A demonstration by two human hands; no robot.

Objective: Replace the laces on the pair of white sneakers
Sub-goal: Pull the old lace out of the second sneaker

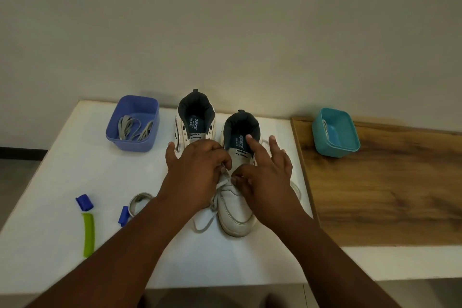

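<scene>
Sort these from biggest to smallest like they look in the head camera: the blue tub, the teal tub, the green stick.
1. Blue tub, biggest.
2. Teal tub, slightly smaller; they're close, so real sizes are unsure.
3. Green stick, smallest, long but thin.

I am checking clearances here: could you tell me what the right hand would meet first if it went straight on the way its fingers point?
Probably the dark collar of the right sneaker; the right hand points there, though depth is unclear.

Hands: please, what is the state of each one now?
Left hand: fingers curled, pinching the white lace of the right-side sneaker.
Right hand: thumb pinches the same lace; two fingers extended.
</scene>
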